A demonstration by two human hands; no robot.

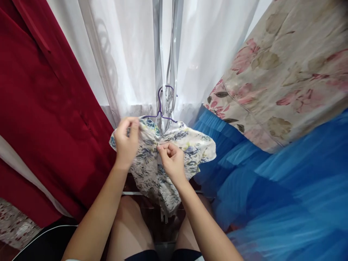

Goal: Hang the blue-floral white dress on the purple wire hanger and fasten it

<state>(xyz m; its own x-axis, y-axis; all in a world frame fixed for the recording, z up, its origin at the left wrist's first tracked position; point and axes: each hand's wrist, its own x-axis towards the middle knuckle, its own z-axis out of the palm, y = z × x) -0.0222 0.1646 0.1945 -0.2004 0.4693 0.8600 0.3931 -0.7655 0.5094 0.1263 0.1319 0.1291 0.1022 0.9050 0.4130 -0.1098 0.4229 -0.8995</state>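
Observation:
A small white garment with a blue floral print (190,145) hangs on a purple hanger (162,105) hooked on a shiny metal pole (157,54). My left hand (125,141) is closed around the garment's left shoulder and sleeve. My right hand (171,157) pinches the fabric at the front opening, just below the collar. The lower part of the garment drapes down between my forearms.
A dark red garment (46,119) hangs close on the left. A sheer white curtain (212,47) is behind the pole. On the right hang a beige floral fabric (293,69) and a bright blue tulle skirt (285,192). My knees show below.

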